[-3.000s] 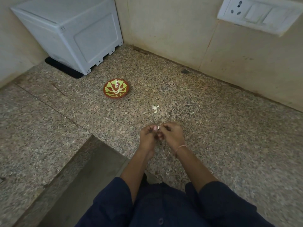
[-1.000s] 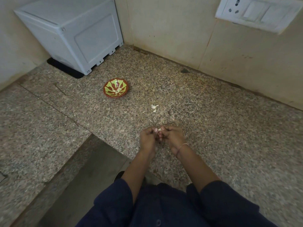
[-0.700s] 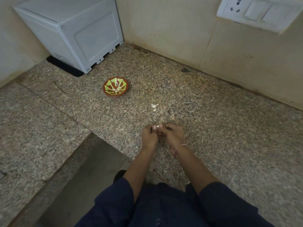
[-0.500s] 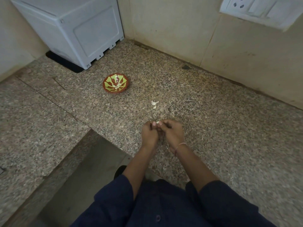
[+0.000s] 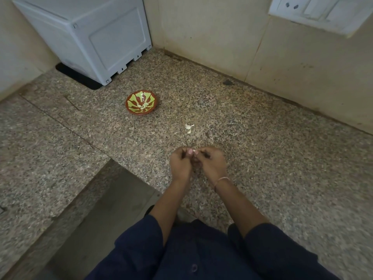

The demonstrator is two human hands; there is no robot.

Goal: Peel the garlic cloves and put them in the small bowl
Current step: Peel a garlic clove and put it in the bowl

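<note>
My left hand (image 5: 180, 165) and my right hand (image 5: 212, 163) meet over the granite counter (image 5: 282, 158), fingertips together. Between them they pinch a small pale garlic clove (image 5: 195, 152), only a sliver of which shows. A small red bowl (image 5: 141, 102) with a yellow-green pattern sits farther back and to the left, with several pale peeled cloves inside. Two loose garlic pieces (image 5: 189, 128) lie on the counter between the bowl and my hands.
A white appliance box (image 5: 86, 37) stands in the back left corner on a black mat. Tiled walls close the back, with a switch and socket plate (image 5: 314, 11) at the upper right. The counter drops to a lower ledge (image 5: 96, 209) at the front left.
My hands have stayed together on the clove with only small finger shifts. The camera has tilted slightly, so the scene sits a little differently in the frame.
</note>
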